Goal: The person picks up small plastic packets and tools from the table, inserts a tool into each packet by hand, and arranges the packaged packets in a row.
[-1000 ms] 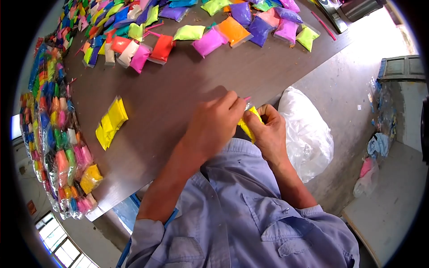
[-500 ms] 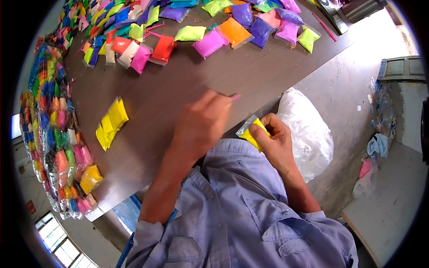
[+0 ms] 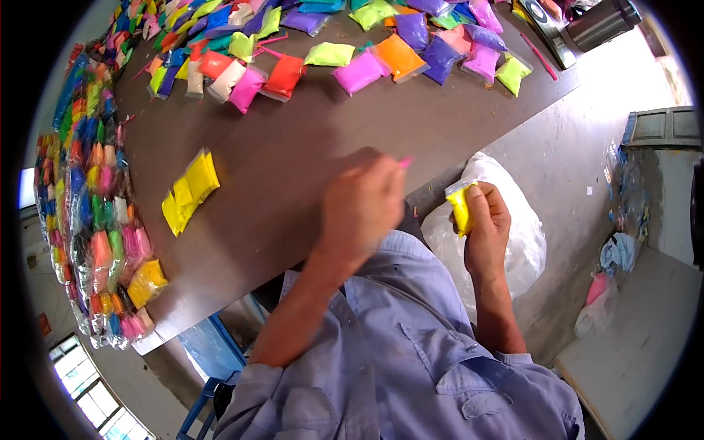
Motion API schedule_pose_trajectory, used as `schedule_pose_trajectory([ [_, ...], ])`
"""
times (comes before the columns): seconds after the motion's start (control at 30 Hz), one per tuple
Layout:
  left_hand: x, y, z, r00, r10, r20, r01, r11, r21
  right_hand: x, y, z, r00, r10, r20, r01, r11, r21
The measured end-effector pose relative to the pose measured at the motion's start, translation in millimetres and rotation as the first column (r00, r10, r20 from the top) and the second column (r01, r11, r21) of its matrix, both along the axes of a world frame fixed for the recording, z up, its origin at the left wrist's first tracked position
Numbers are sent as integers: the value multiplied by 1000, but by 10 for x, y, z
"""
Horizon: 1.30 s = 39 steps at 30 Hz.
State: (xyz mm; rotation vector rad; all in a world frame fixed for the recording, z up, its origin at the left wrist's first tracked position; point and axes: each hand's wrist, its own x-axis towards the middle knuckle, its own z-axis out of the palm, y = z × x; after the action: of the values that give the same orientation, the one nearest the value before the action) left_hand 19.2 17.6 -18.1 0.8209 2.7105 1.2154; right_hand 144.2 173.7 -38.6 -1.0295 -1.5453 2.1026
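The right hand [image 3: 490, 224] pinches a small yellow packet [image 3: 460, 209] between thumb and fingers, its clear end pointing up and away from the person. Hand and packet appear in front of a large white plastic bag [image 3: 522, 253], off the near edge of the counter [image 3: 279, 165]. The left hand [image 3: 363, 209] is blurred, its fingers curled in around a pink stick [image 3: 405, 162], with only the tip showing past the fingers. The 2 hands are apart, and the stick does not touch the packet

On the counter to the left lies an overlapping row of yellow packets [image 3: 192, 191]. Long clear bundles of coloured packets [image 3: 103, 249] line the left edge, with 1 yellow-orange bag [image 3: 147, 284] beside them. Across the far side spreads a heap of loose coloured packets [image 3: 284, 77]. At the far right, 1 long pink rod [image 3: 539, 56] lies near a dark metal cup [image 3: 603, 26]
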Motion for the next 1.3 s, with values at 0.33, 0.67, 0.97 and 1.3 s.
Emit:
schedule_pose_trajectory([
  [0.33, -139, -245, 55, 979, 121, 161, -133, 989, 68, 124, 314, -98, 987, -160, 15, 161, 985, -62],
  [0.67, 276, 293, 66, 987, -157, 38, 150, 979, 137, 117, 427, 2, 973, -207, -104, 194, 973, -123],
  [0.97, 125, 205, 9, 978, -205, -46, 201, 976, -81, 127, 326, 47, 974, -152, -166, 114, 969, -219],
  [1.3, 301, -748, 182, 981, 107, 162, -142, 965, 222, -206, -188, 223, 947, 76, -313, -124, 983, -136],
])
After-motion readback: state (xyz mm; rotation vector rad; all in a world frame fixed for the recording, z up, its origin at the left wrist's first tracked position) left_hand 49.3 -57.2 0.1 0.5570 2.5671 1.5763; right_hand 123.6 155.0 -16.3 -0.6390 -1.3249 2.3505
